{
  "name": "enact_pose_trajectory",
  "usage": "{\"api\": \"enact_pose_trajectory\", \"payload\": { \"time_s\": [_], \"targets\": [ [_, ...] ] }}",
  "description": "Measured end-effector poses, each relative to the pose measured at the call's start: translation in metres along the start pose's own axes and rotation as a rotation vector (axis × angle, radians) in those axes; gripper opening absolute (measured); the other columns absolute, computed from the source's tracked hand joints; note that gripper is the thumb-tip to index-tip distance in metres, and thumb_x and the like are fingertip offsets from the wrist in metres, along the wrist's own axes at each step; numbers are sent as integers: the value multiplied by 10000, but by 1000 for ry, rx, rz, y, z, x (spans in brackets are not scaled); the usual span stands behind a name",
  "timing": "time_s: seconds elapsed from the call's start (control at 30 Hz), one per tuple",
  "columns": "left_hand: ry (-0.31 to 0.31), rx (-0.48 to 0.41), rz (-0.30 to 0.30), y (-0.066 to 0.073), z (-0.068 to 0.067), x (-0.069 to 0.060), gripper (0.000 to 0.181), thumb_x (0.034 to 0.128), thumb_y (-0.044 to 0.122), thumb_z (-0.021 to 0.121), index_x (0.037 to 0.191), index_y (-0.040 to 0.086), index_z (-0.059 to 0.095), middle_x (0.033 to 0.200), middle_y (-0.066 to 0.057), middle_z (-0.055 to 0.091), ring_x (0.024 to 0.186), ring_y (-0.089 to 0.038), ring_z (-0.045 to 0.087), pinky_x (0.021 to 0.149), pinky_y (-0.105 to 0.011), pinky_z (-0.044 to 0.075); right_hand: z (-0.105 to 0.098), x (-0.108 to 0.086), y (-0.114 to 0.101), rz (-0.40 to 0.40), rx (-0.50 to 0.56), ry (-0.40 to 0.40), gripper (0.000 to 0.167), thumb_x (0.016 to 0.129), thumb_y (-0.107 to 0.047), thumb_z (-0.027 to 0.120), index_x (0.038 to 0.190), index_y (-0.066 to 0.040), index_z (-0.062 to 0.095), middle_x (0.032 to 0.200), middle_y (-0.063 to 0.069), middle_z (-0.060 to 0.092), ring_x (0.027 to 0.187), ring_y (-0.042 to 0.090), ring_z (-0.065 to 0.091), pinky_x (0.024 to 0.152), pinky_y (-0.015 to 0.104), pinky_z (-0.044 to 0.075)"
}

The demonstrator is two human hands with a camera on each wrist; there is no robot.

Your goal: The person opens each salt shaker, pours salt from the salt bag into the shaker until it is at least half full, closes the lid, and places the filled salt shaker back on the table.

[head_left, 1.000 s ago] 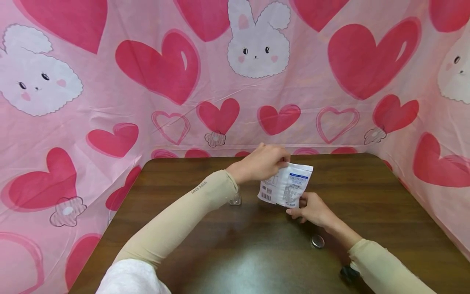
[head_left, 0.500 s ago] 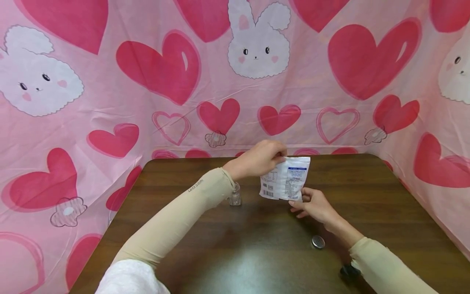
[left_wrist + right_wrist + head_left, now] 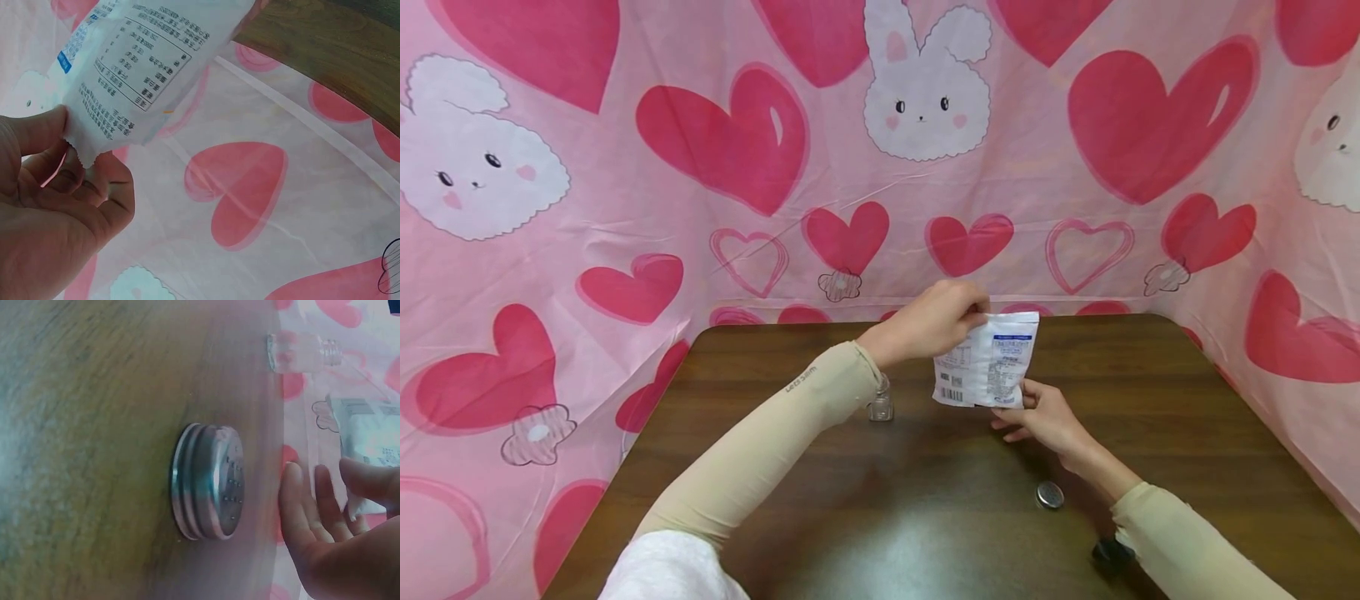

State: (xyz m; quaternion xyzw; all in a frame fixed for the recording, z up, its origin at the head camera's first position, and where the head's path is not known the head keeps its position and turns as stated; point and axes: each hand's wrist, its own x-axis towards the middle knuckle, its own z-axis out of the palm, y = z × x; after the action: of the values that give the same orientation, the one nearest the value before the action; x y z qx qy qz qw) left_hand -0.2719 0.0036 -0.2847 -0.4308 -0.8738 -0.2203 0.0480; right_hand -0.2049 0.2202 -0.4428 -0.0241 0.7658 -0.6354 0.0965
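Observation:
My left hand pinches the top corner of a white printed packet and holds it up over the table. In the left wrist view, thumb and curled fingers grip the packet's jagged edge beside a printed table. Beneath the packet's lower right corner, the right hand has its fingers spread and loosely bent, touching or nearly touching it. A clear glass bottle stands open on the table, its threaded neck showing in the right wrist view. Nearer the front lies a silver metal lid with small holes.
The dark wooden table has pink heart-and-rabbit cloth behind it and at both sides. A small black object sits by the right sleeve, partly covered by it.
Both hands have moved slightly up with the packet, which hangs straighter now. My right fingers have loosened around its lower corner. The bottle and lid stay put.

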Motion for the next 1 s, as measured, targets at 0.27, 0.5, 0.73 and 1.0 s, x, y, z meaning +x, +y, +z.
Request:
{"api": "enact_pose_trajectory", "payload": {
  "time_s": [0.27,0.5,0.73,1.0],
  "targets": [
    [20,-11,-12,3,0,0,69,1039,108,668,1023,64,719,935,-23,683,859,-157,609,776,-262,507,2,0,1,28,104,68,462,1016,-81,694,1403,80,499,1261,278,691,943,290,757,745,410,622],
    [98,-29,-5,5,-1,3,61,1037,92,668,1015,66,718,952,-30,676,886,-144,598,802,-240,488,12,0,-4,40,388,56,377,1028,-9,639,1318,30,403,1114,181,748,967,225,762,850,397,604],
    [146,-38,-6,10,-2,4,63,1042,91,659,1036,66,717,976,-35,665,892,-142,590,803,-228,472,8,1,-3,110,549,-85,251,1053,-61,629,1288,-53,542,1101,89,749,1009,218,747,940,386,570],
    [187,-56,-32,13,-3,5,67,1042,101,664,1044,63,718,946,-32,646,867,-148,566,769,-223,459,14,4,-1,112,489,-254,433,1093,-169,594,1435,37,428,1262,155,681,1138,271,698,986,415,548]
  ]
}}
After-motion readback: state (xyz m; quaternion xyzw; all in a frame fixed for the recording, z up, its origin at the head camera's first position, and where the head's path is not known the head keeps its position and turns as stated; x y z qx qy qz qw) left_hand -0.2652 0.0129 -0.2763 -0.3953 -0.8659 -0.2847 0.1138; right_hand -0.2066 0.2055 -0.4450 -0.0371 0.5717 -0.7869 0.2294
